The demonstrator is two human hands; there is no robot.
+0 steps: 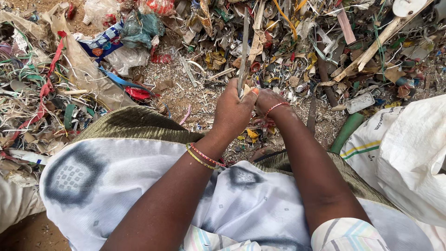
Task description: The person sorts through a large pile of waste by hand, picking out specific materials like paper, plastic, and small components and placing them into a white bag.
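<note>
A long, narrow grey strip point(244, 46) stands upright in my left hand point(234, 111), whose fingers are closed around its lower end. Tucked just behind and to the right, my right hand point(268, 100) is mostly hidden, and its fingers press against the same strip or a small piece at its base; I cannot tell which. Both wrists carry thin bangles. The hands work above my lap, which is draped in white and grey patterned cloth point(116, 181).
A heap of mixed scrap point(297, 42) of plastic strips, wrappers and wood slats covers the ground ahead. A white woven sack point(409, 158) sits at my right, a green pipe point(346, 132) beside it. Crumpled bags point(88, 74) lie at the left.
</note>
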